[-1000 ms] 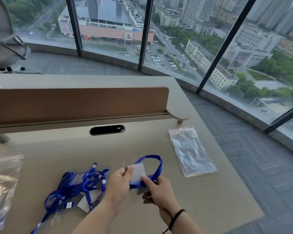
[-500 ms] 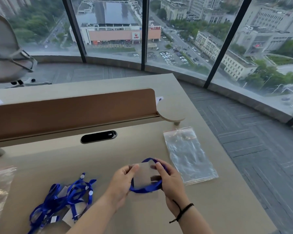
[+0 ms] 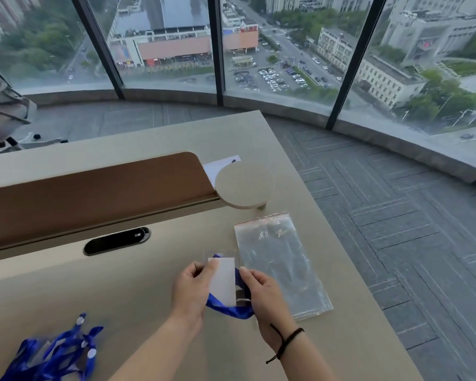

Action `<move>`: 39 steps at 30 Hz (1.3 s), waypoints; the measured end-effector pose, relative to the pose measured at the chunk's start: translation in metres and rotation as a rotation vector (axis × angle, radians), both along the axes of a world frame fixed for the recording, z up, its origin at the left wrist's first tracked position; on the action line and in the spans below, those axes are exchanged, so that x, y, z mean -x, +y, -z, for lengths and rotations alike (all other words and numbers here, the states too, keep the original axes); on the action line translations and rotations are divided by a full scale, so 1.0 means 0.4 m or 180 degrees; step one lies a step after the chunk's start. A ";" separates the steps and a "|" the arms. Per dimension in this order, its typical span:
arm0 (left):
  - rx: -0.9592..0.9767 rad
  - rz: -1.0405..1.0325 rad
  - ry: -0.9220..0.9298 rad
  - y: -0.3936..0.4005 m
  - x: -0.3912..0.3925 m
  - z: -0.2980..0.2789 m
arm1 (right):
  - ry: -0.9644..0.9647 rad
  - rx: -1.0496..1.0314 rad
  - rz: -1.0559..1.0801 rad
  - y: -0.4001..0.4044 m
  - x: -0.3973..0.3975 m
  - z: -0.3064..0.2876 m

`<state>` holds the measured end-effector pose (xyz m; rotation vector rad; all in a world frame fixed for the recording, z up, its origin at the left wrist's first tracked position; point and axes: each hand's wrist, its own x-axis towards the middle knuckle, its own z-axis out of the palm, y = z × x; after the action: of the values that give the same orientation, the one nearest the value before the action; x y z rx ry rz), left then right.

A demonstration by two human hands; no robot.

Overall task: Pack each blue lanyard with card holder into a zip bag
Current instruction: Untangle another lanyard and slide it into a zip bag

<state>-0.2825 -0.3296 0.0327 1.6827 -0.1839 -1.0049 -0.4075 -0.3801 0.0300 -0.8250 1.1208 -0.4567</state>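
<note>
A clear card holder [image 3: 222,280] with a white insert is held upright above the near middle of the desk [image 3: 66,292], its blue lanyard [image 3: 228,312] looped beneath. The left hand [image 3: 191,291] pinches its left edge; the right hand [image 3: 264,292] pinches the right edge and strap. A stack of empty zip bags [image 3: 280,265] lies just right. More lanyards [image 3: 55,353] sit heaped near left. Folding the strap tightly behind the holder should help it slide into a bag.
</note>
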 end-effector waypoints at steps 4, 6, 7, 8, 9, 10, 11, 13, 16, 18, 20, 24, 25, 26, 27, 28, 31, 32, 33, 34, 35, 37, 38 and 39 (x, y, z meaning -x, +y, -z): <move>-0.0009 -0.0110 0.0112 -0.079 0.006 0.041 | 0.0014 -0.0061 -0.0110 -0.080 -0.002 0.045; -0.0055 -0.0107 0.0184 -0.117 0.006 0.065 | 0.0059 -0.0079 -0.0102 -0.119 -0.003 0.065; -0.0071 -0.0108 0.0211 -0.136 0.006 0.076 | 0.0072 -0.0081 -0.0107 -0.138 -0.004 0.073; -0.0084 -0.0119 0.0237 -0.154 0.005 0.087 | 0.0087 -0.0084 -0.0132 -0.156 -0.004 0.080; -0.0091 -0.0129 0.0283 -0.170 0.003 0.099 | 0.0091 -0.0101 -0.0166 -0.174 -0.005 0.090; -0.0090 -0.0138 0.0349 -0.186 0.002 0.108 | 0.0111 -0.0120 -0.0208 -0.192 -0.005 0.098; -0.0091 -0.0143 0.0432 -0.201 -0.001 0.118 | 0.0118 -0.0142 -0.0250 -0.212 -0.006 0.106; -0.0134 -0.0141 0.0617 -0.233 -0.009 0.142 | 0.0167 -0.0167 -0.0360 -0.255 -0.008 0.130; -0.0185 -0.0122 0.1039 -0.258 -0.025 0.167 | 0.0362 -0.0156 -0.0599 -0.307 -0.004 0.157; -0.0159 -0.0111 0.1318 -0.275 -0.038 0.191 | 0.0509 -0.0157 -0.0835 -0.347 -0.003 0.194; -0.0101 -0.0121 0.1495 -0.289 -0.051 0.210 | 0.0520 -0.0149 -0.0975 -0.390 -0.008 0.229; -0.0046 -0.0272 0.1589 -0.303 -0.065 0.231 | 0.1041 0.0330 -0.0724 -0.495 -0.039 0.302; -0.0058 -0.0313 0.1599 -0.305 -0.068 0.233 | 0.1273 0.0604 -0.0784 -0.522 -0.046 0.321; -0.0077 -0.0341 0.1599 -0.307 -0.070 0.234 | 0.1482 0.0867 -0.0902 -0.546 -0.053 0.336; -0.0102 -0.0359 0.1591 -0.308 -0.072 0.237 | 0.1675 0.1100 -0.1058 -0.565 -0.060 0.348; -0.0119 -0.0371 0.1584 -0.310 -0.074 0.238 | 0.1845 0.1310 -0.1236 -0.581 -0.068 0.356; -0.0145 -0.0382 0.1558 -0.316 -0.078 0.242 | 0.2258 0.1700 -0.1754 -0.608 -0.088 0.365; -0.0151 -0.0371 0.1541 -0.318 -0.078 0.243 | 0.2357 0.1755 -0.1861 -0.612 -0.092 0.367; -0.0159 -0.0356 0.1516 -0.319 -0.078 0.244 | 0.2449 0.1793 -0.1927 -0.615 -0.095 0.370; -0.0166 -0.0336 0.1483 -0.320 -0.078 0.245 | 0.2524 0.1824 -0.1964 -0.615 -0.096 0.373; -0.0168 -0.0306 0.1447 -0.320 -0.078 0.245 | 0.2582 0.1856 -0.1972 -0.614 -0.096 0.374; -0.0162 -0.0270 0.1397 -0.318 -0.078 0.246 | 0.2612 0.1915 -0.1892 -0.609 -0.093 0.374; -0.0155 -0.0269 0.1387 -0.316 -0.078 0.246 | 0.2586 0.1938 -0.1828 -0.605 -0.092 0.371; -0.0148 -0.0272 0.1381 -0.314 -0.079 0.246 | 0.2545 0.1959 -0.1764 -0.599 -0.090 0.367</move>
<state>-0.2510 -0.4550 -0.0658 1.4600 0.1963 -1.2884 -0.3714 -0.6197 -0.1167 -1.9070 1.4101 0.0345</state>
